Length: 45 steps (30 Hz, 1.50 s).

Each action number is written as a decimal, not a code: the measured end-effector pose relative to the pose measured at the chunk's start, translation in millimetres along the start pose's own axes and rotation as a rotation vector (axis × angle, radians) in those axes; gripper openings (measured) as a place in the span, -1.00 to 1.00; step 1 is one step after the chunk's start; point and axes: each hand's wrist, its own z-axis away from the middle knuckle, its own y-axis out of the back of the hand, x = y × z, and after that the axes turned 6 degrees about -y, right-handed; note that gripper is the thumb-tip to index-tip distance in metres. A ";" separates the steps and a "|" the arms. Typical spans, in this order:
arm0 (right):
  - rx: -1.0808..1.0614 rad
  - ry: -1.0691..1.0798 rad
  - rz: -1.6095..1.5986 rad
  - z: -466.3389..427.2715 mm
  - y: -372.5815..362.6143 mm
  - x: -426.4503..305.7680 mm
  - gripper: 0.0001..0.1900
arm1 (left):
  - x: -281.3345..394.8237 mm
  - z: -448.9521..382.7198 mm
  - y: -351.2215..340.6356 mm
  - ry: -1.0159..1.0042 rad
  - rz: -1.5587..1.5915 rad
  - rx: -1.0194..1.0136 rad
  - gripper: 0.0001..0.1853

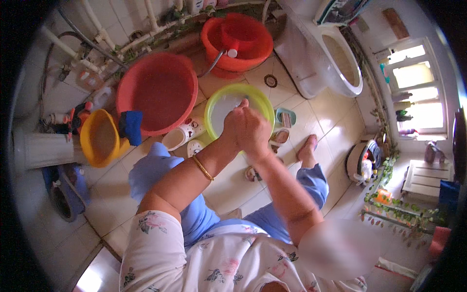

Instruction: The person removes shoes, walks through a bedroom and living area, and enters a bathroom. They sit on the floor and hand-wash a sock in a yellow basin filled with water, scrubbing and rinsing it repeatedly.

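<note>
My left hand and my right hand are pressed together, fingers wrapped against each other. Both are held above a yellow-green plastic basin that has pale, cloudy liquid in it. Whether anything lies between the palms is hidden. A gold bangle circles my left wrist. White clogs with small decorations stand at the basin's left. Close by on the right are a teal soap dish with a striped object in it and a sandal.
A large red basin and a stacked pair of red-orange basins stand beyond. A yellow basin with a blue cloth beside it is at left. A white toilet, a floor drain and a round bin are also around.
</note>
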 end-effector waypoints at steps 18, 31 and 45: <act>-0.125 -0.224 0.283 -31.3 32.6 36.4 -0.75 | -52.8 -12.6 -76.3 -0.115 -0.434 0.846 -0.65; -0.208 -0.651 -0.622 -52.0 41.1 89.6 -0.62 | 5.5 -5.1 -79.9 0.053 -0.911 0.334 -0.76; -0.071 0.097 0.125 10.9 16.0 14.2 -0.70 | 0.0 4.8 14.2 -0.035 -0.567 0.070 -0.65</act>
